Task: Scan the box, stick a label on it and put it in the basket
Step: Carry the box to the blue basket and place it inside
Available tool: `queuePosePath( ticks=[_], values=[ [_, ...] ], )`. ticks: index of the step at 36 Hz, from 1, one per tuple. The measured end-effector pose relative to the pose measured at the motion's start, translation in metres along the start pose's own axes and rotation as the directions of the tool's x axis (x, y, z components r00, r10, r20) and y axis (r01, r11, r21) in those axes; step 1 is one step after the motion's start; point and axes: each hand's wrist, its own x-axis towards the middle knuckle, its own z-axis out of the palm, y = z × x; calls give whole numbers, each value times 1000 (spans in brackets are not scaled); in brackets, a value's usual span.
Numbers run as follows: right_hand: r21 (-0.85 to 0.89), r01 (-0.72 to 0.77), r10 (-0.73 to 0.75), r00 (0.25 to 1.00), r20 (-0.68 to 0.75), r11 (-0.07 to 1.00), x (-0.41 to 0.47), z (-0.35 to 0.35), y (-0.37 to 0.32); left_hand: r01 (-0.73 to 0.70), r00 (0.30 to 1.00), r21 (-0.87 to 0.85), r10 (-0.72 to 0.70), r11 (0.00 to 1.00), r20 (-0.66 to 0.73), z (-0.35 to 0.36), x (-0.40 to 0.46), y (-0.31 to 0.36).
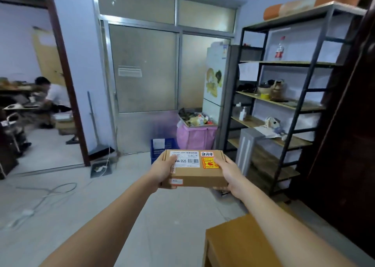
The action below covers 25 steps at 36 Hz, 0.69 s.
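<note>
While both arms reach forward, the left hand (163, 170) and right hand (229, 174) each clamp their grip on the box (195, 175), held above the blue basket (162, 148).

Matt cardboard box (194, 173), glossy paper label (185, 159).

Labelled brown box (195, 173) held level above floor.

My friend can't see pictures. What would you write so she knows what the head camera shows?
Two bare hands, left hand and right hand, hold a flat cardboard box out in front, level, with a white barcode label and orange sticker on top. Beyond it on the floor stand a blue crate and a pink bin, beside metal shelves.
</note>
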Motion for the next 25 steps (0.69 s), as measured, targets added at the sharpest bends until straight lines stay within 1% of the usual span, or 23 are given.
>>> queuePosePath(
  ticks=[7,14,20,25],
  values=[
    [-12,-59,59,997,58,998,64,54,6,38,999,5,-38,999,-39,-46,44,-5],
    [-11,-89,89,992,91,996,137,90,8,90,988,-10,-90,996,-126,-72,104,-10],
    [-14,-89,90,985,150,996,208,116,-6,98,978,-31,-102,995,-184,-88,166,-2],
    [-24,-97,100,974,202,995,265,142,-21,131,962,-66,-143,989,-234,-105,213,6]
  ],
)
